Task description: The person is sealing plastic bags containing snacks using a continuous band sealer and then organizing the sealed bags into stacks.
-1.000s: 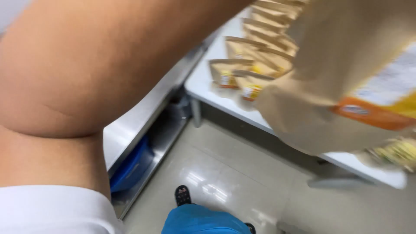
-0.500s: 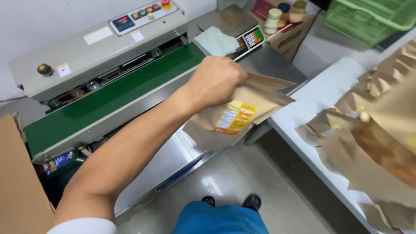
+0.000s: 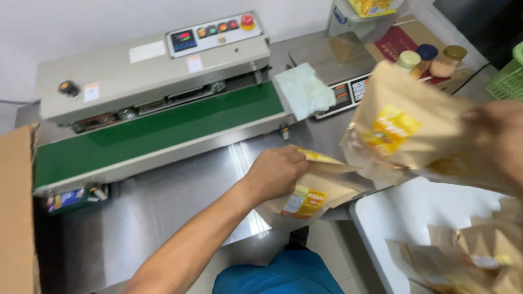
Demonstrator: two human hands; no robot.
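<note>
My left hand grips a brown paper pouch with a yellow label, held over the steel table just in front of the sealing machine. My right hand, blurred at the right edge, holds a stack of similar brown pouches raised above the white table. The sealing machine's green conveyor belt runs left to right behind my left hand, under a grey housing with a control panel.
A digital scale with a pale cloth on it stands right of the belt. Small jars sit behind it. More brown pouches lie on the white table. A cardboard box stands at the left edge.
My left hand has drawn its pouch back from the belt end toward the steel table's front. My right hand has lifted a stack of pouches into view. The camera has shifted right.
</note>
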